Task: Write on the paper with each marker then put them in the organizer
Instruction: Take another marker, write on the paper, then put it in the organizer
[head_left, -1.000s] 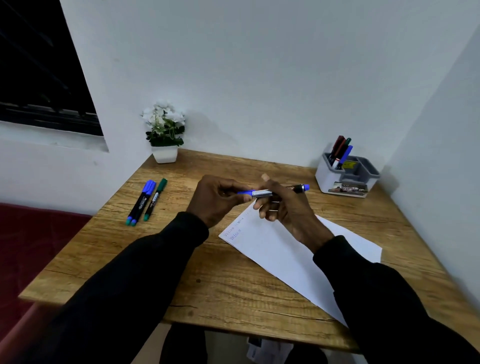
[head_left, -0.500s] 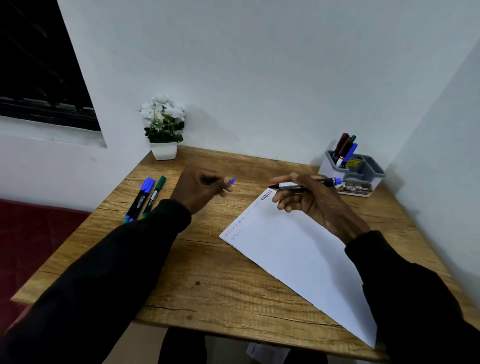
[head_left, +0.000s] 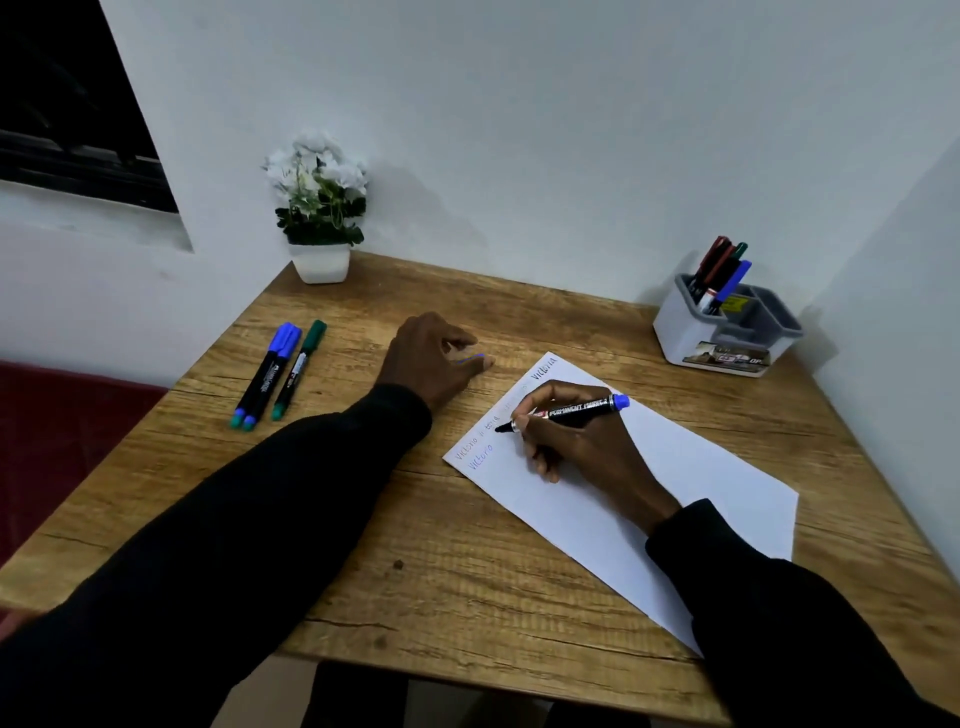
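The right hand rests on the white paper, its fingers closed around a black marker in a writing grip. The marker's tip touches the sheet just left of those fingers, beside lines of handwriting; its blue end points away to the right. The paper lies slanted on the wooden tabletop. Farther off and to the left, the left hand rests on the tabletop with its fingers curled around a small blue cap. Left of that hand lie two blue markers and a green marker, side by side. Beyond the right hand's fingers, at the far right corner, stands the organizer, markers upright in its left compartment. A potted plant stands against the wall.
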